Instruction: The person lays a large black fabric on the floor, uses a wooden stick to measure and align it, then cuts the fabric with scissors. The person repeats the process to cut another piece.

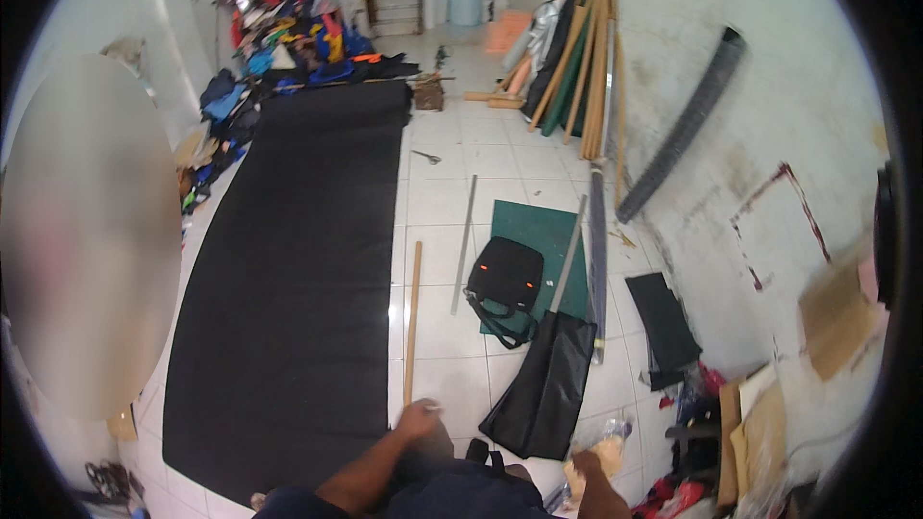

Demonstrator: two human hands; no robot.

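A long sheet of black fabric lies unrolled on the tiled floor, with its roll at the far end. Beside its near right edge is my left hand, fingers closed, a small pale bit showing at the fingertips. The lower end of a wooden stick is close to that hand. My right hand is low on the right, by a clear plastic bag with something tan in it; its fingers are too unclear to read. Just ahead lies a folded black glossy sheet.
A black bag and a metal ruler rest on a green mat. Another metal strip and scissors lie on the floor. Rolls and poles lean at the right wall; a cloth heap stands far left.
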